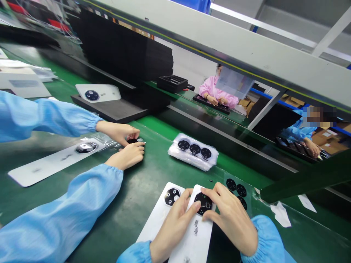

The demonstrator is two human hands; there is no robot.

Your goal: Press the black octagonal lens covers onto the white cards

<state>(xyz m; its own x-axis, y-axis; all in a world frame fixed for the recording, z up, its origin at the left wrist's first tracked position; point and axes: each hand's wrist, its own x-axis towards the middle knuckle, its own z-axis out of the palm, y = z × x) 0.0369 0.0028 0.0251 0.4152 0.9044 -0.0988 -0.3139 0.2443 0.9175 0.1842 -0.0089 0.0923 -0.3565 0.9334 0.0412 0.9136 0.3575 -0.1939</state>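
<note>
Both my hands are on a white phone back panel (201, 233) with dark lettering down its middle. My left hand (174, 226) grips the panel's left edge, its thumb on the black camera sticker (203, 203) at the upper end. From the right, my right hand (233, 219) closes on the same end, fingertips at the sticker's rim. A second white panel (155, 215) with a black camera ring lies beside it on the left. Partly behind my right hand is a clear sheet of round black stickers (241, 190).
A stack of clear sticker sheets (193, 151) lies ahead. On the left, a co-worker's hands (126, 155) handle a dark piece near another white panel (55, 162). A panel (98, 93) rests on black foam (117, 109). A green post (307, 175) stands right; paper scraps (281, 214) lie nearby.
</note>
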